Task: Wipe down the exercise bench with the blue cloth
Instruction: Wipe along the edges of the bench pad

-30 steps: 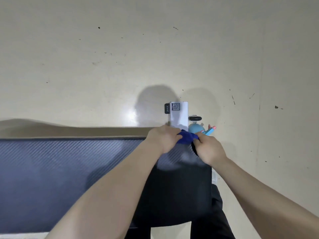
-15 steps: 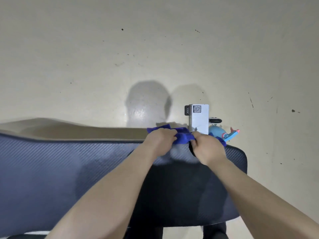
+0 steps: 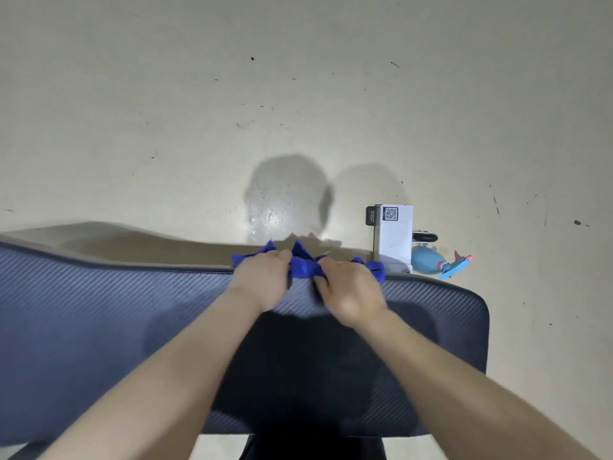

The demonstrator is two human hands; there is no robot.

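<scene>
Blue cloth [image 3: 303,267], crumpled, bunched at far edge of exercise bench [image 3: 99,310]. Left hand [image 3: 262,277] and right hand [image 3: 348,292] both closed on cloth, pinching it between them. Bench pad dark, carbon-weave texture, rounded corner at right. Step in hand: apparently readying cloth. Next move calls for flattening it, sweeping along pad. Pale floor [image 3: 166,111] beyond, speckled, glossy.

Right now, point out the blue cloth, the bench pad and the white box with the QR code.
blue cloth [image 3: 303,267], head view, bunched middle between the hands.
bench pad [image 3: 99,313], head view, bare textured top.
white box [image 3: 394,242], head view, plain front face.
</scene>
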